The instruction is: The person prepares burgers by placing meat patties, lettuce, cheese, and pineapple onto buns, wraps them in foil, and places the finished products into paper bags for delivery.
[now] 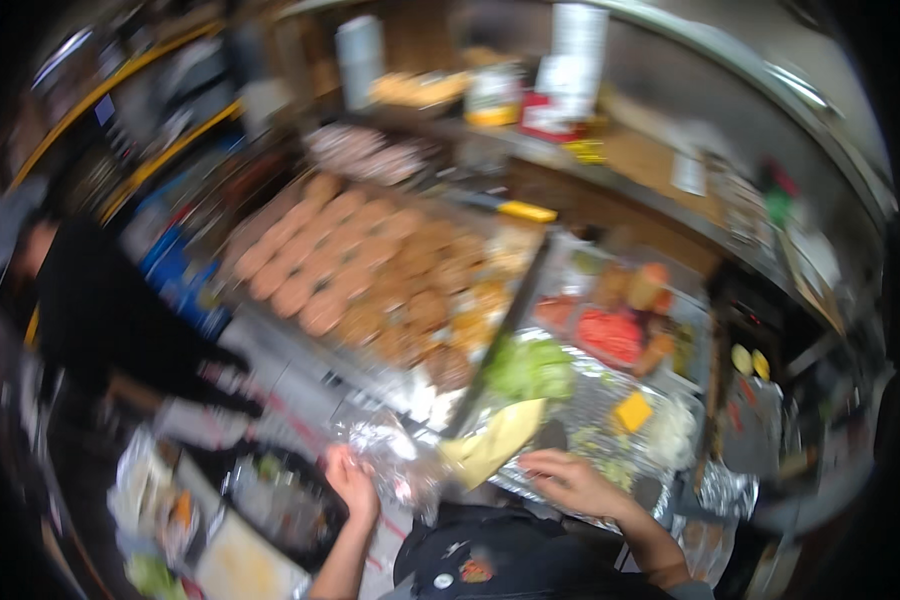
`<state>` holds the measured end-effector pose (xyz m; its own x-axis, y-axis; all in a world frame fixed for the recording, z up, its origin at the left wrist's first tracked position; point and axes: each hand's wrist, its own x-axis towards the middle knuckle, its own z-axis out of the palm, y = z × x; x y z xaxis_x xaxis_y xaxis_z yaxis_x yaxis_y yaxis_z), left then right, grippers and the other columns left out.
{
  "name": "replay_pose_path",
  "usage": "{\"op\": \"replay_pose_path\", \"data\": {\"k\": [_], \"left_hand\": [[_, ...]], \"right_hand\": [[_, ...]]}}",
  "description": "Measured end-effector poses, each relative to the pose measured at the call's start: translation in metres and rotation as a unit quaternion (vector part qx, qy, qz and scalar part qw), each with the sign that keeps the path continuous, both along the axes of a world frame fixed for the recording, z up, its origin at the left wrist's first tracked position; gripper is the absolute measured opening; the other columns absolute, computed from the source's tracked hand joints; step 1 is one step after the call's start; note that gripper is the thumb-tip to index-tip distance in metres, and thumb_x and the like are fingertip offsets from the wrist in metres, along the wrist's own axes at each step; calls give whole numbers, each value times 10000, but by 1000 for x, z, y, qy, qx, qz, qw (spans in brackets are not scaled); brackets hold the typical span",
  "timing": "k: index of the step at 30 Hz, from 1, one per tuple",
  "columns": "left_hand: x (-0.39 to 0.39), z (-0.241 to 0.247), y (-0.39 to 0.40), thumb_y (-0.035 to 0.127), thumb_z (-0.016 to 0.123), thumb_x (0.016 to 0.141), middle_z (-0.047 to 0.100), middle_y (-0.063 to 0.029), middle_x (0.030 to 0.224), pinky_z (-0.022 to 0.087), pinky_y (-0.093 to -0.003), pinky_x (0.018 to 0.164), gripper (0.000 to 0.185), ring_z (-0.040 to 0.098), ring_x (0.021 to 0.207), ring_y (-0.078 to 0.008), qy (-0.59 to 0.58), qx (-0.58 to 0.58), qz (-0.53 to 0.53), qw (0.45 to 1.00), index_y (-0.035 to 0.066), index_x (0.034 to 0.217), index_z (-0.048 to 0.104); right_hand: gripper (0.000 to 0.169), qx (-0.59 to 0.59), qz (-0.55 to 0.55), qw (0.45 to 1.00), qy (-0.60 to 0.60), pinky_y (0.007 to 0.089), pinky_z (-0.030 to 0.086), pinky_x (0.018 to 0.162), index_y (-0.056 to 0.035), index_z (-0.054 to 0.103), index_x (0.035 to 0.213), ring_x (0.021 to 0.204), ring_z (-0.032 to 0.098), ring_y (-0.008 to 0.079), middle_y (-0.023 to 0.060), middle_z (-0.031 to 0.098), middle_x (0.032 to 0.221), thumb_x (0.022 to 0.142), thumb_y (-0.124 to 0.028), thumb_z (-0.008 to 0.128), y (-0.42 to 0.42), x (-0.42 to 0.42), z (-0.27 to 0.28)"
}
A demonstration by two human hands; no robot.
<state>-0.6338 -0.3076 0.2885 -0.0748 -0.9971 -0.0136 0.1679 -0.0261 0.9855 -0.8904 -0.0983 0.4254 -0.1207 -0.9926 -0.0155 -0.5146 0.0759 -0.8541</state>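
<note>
My left hand (351, 480) is closed on a crumpled clear plastic bag (394, 454) in front of my dark apron. Over the near edge of a foil-lined tray (517, 480) hovers my right hand (562, 480), fingers partly spread, with nothing visible in it. Between the hands lies a pale yellow sheet (495, 442), blurred. Beyond it are green lettuce leaves (536, 367), an orange cheese slice (633, 412) and shredded white food (671, 431). Rows of pink patties (330, 240) and browned patties (427, 307) cover the griddle.
A person in black (112, 300) bends at the left. A black bin (277, 495) and a cutting board (244, 559) stand at lower left. Containers with red chopped food (607, 335) sit beyond the tray. A shelf (630, 180) with stacked white cups (570, 67) runs along the back.
</note>
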Motion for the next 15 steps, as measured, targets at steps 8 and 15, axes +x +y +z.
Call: {"op": "replay_pose_path", "data": {"k": [8, 15], "left_hand": [[172, -131, -82, 69, 496, 819, 480, -149, 1269, 384, -434, 957, 418, 496, 1084, -305, -708, -275, -48, 648, 51, 1236, 520], [261, -217, -123, 375, 572, 817, 425, -146, 1393, 378, -411, 1042, 573, 416, 1291, -297, -712, 361, -29, 602, 93, 1307, 482]], "right_hand": [[286, 152, -2, 986, -69, 284, 496, 778, 2, 599, 1130, 927, 639, 211, 129, 600, 1115, 845, 14, 573, -44, 72, -33], [352, 214, 82, 971, 69, 374, 456, 898, -19, 565, 1173, 1053, 566, 359, 172, 565, 1182, 831, -80, 621, -70, 81, -20]]}}
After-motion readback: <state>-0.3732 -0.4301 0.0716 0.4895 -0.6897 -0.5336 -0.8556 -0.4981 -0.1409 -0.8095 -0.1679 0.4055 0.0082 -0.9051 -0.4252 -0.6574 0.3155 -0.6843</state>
